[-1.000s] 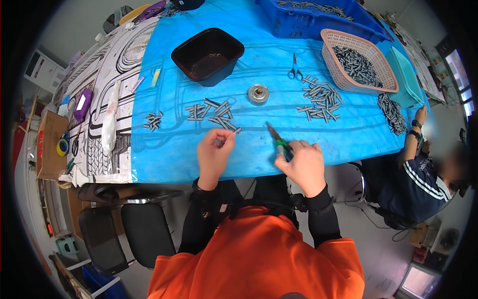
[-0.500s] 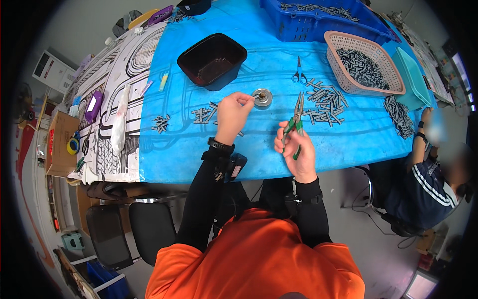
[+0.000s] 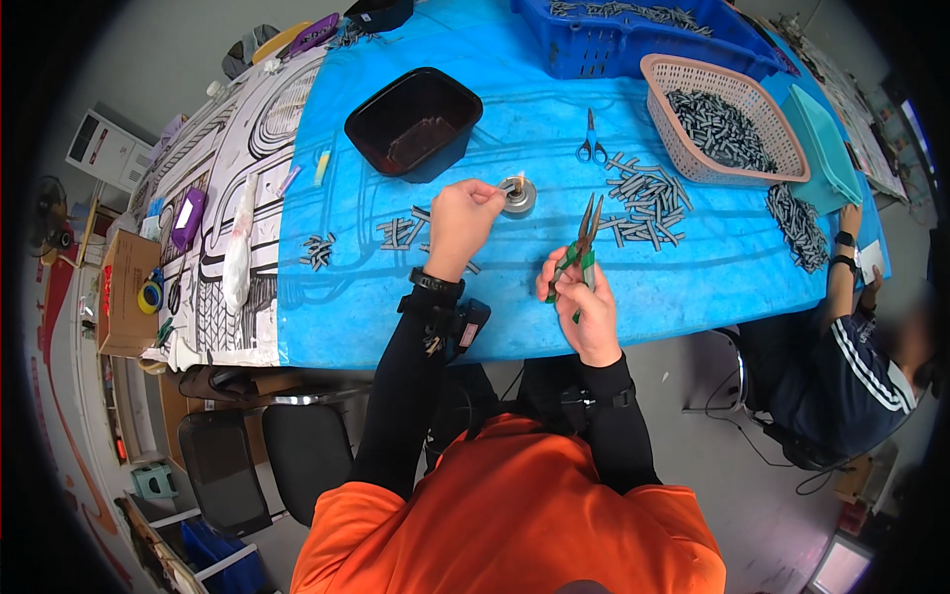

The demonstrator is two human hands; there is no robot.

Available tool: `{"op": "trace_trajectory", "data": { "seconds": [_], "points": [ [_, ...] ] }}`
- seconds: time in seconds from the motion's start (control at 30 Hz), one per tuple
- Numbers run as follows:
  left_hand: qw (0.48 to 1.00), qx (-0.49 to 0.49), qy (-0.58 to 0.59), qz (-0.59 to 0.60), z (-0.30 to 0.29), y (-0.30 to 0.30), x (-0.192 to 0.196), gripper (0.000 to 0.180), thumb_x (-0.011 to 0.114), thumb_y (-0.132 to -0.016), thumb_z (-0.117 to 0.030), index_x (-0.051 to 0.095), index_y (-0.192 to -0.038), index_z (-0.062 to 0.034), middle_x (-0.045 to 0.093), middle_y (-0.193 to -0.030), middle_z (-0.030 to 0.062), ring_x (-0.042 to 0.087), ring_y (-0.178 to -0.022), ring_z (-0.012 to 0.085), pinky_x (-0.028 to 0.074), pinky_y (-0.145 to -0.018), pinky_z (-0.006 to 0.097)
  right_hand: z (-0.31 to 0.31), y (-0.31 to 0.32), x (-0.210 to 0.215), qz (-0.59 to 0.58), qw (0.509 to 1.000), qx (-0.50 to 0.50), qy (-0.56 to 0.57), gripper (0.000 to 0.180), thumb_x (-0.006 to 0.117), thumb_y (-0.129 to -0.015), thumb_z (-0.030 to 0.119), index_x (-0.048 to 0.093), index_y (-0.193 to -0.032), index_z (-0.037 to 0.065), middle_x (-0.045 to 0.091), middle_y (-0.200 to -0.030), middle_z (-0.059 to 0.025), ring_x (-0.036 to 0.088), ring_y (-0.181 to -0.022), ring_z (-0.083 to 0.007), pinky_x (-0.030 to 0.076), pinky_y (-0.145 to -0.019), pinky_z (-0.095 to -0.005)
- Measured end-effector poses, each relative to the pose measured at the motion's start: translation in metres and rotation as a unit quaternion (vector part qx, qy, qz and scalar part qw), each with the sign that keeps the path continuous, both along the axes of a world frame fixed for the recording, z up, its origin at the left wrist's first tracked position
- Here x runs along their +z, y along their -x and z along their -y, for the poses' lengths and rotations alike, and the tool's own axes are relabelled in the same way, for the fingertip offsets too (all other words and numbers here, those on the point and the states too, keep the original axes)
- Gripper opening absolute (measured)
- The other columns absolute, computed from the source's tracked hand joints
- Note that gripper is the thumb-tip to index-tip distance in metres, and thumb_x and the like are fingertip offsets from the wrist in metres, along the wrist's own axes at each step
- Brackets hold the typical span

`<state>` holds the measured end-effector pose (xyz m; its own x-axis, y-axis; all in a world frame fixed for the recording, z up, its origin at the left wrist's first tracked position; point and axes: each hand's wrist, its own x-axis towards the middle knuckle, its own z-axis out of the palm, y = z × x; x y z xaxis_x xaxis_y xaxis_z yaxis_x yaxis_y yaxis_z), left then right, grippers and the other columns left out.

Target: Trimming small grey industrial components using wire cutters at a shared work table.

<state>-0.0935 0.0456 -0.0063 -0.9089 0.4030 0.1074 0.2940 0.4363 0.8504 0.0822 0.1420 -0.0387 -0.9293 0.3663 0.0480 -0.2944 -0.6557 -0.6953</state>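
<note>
Right hand [image 3: 586,302] nearest the person, closed around green-handled pliers [image 3: 582,245], tips pointing away; left hand [image 3: 462,218] beyond, fingers pinched on a small piece at the round metal part [image 3: 518,194]; loose metal pins [image 3: 645,200] right of that part; black tray [image 3: 414,122] behind it.

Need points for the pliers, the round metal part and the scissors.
pliers [image 3: 584,236]: head view, on the closed metal nose.
round metal part [image 3: 519,195]: head view, on its top face.
scissors [image 3: 591,144]: head view, near the blade pivot.
</note>
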Motion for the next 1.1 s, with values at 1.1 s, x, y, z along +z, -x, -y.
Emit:
{"op": "trace_trajectory", "data": {
  "seconds": [1.1],
  "points": [
    [0.945,-0.144,-0.238,0.173,0.033,-0.065,0.035,0.005,0.061,-0.088,-0.004,0.057,-0.087,-0.0023,0.061,-0.073,-0.0001,0.054,-0.062,0.0054,0.039,-0.056,0.019,0.005,0.003,-0.001,0.050,0.965,0.059,-0.251,0.043,0.050,-0.075,-0.003,0.050,-0.118,0.000,0.057,-0.098,-0.0047,0.056,-0.095,-0.0139,0.044,-0.086,-0.0276]
  ]
}}
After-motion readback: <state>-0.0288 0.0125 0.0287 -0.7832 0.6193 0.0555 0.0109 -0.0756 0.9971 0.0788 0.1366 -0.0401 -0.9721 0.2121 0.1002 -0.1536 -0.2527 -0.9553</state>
